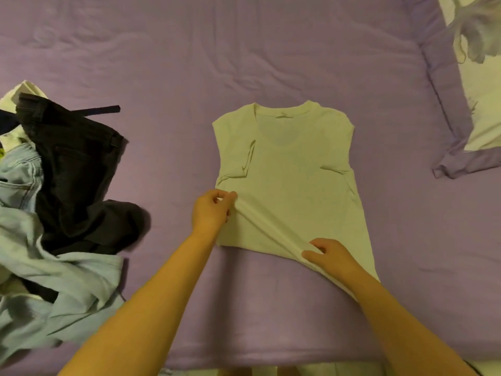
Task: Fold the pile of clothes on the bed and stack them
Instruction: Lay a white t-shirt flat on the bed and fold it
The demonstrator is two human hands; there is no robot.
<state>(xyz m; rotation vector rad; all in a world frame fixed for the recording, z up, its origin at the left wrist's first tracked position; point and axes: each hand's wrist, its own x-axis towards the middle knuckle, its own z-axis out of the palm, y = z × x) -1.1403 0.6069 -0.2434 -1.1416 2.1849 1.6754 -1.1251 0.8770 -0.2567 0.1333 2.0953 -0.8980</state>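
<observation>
From the head view, the pale yellow cotton T-shirt (287,169) lies flat mid-bed; left hand (212,211) and right hand (329,255) each pinch its lower edge (sleeves already tucked). Best lift evenly, carrying hem to collar.

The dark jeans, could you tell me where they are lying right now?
In the head view, the dark jeans lie at the bed's left, atop the unfolded pile beside light blue jeans.

The bed (244,50) wears a matt lilac sheet, soft cloth with shallow wrinkles. The pale T-shirt (292,169) looks like thin, smooth knit with a ribbed collar. In the pile, the black trousers (73,164) look coarser; the light blue jeans (19,177) are denim, stitched.
</observation>
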